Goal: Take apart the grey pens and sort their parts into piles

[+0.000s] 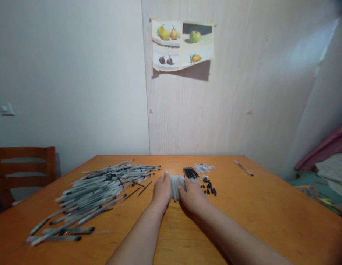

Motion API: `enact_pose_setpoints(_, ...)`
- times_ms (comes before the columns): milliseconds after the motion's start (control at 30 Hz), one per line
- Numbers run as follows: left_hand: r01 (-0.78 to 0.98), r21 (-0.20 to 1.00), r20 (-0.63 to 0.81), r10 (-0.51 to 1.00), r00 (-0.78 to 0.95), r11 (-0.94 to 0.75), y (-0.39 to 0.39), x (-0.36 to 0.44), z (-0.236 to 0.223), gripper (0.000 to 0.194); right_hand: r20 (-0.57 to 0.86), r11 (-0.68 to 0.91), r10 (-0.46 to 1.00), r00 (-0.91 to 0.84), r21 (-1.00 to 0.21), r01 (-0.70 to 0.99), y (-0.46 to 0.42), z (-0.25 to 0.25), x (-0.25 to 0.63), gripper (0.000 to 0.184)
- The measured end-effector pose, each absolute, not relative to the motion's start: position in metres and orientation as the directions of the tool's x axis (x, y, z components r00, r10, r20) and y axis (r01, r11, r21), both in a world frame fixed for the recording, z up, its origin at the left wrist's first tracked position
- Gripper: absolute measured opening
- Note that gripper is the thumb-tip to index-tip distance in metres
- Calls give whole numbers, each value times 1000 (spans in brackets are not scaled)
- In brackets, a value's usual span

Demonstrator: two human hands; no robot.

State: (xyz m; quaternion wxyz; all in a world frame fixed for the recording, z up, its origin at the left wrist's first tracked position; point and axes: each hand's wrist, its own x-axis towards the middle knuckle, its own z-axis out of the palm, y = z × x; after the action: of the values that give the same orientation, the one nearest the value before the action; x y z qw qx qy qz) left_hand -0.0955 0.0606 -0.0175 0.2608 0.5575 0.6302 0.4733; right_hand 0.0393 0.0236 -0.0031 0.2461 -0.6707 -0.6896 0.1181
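Note:
Between my hands is a bundle of whitish, translucent pen barrels (175, 187), lined up side by side at the table's middle. My left hand (161, 189) presses against the bundle's left side, its thumb pointing up along it. From the right, my right hand (195, 194) closes on the same bundle with thumb and fingers. Just beyond my right hand lies a cluster of thin black rods (190, 172). Small black plugs (210, 187) are scattered right of that hand. Small white, clear-looking pieces (203, 168) form a little heap behind.
A large loose pile of pens and pen parts (104, 184) spreads over the left of the wooden table (176, 243). One single pen (244, 168) lies at the far right. A wooden chair (24, 165) stands left; cloth (322, 147) is at the right.

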Motion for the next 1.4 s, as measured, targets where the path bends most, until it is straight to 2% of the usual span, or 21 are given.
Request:
enact_pose_setpoints(433, 424, 897, 244, 942, -232, -128, 64, -110, -19, 70, 167, 113, 986, -25, -543, 832, 17, -4, 53, 36)
enact_pose_setpoints(800, 567, 820, 226, 953, -204, -73, 69, -118, -17, 72, 184, 147, 981, -61, -494, 857, 15, -11, 48, 34)
enact_pose_setpoints(1033, 644, 765, 209, 946, -246, -2, 71, -123, -18, 74, 203, 201, 972, -122, -434, 878, -5, -7, 40, 31)
enact_pose_setpoints(1400, 737, 676, 219, 953, -209, 7, 69, -124, -12, 79, 208, 221, 967, -148, -397, 891, -1, -7, 34, 29)
